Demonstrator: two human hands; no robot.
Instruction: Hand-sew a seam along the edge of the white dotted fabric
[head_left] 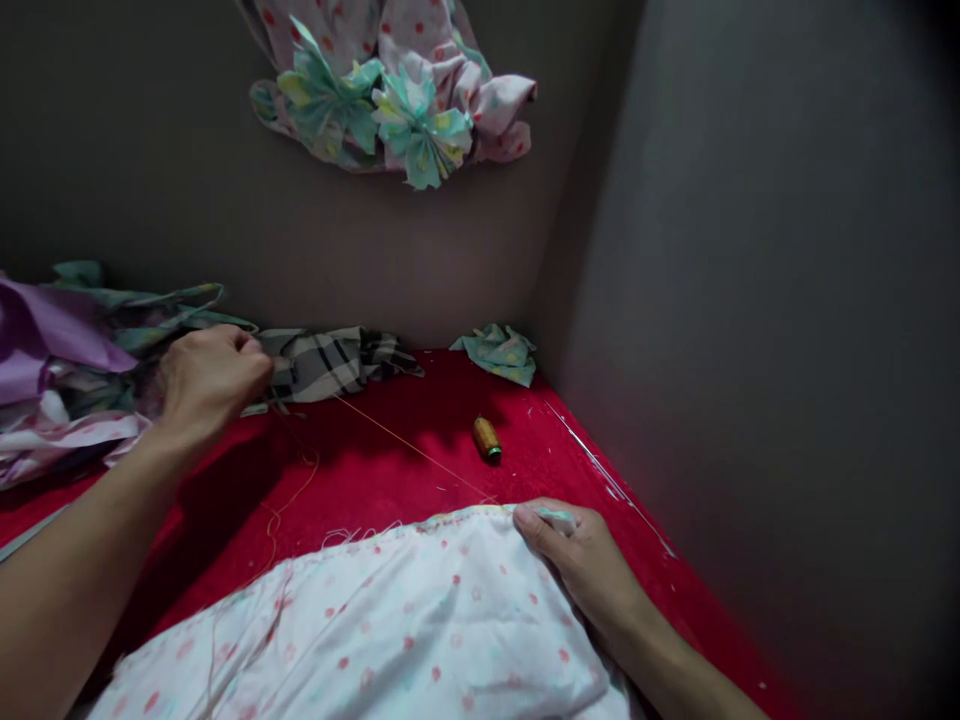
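Note:
My left hand [214, 375] is raised at the left, closed in a pinch on an orange thread. The thread [409, 443] runs taut from near this hand to the cloth's top edge. Whether a needle is between the fingers cannot be seen. My right hand [581, 555] grips the upper right edge of a white cloth with red dots [420, 620], thumb on top. A bit of light green fabric [555, 520] shows between its thumb and fingers. Loose thread loops hang along the cloth's frayed, stitched edge.
A brown thread spool [486, 438] lies on the red surface [405, 475]. Fabric scraps [67, 370], a plaid piece [322, 362] and a green scrap [499, 352] sit along the wall. Dotted cloth with green fabric flowers [424, 125] hangs above. A grey wall [750, 300] bounds the right.

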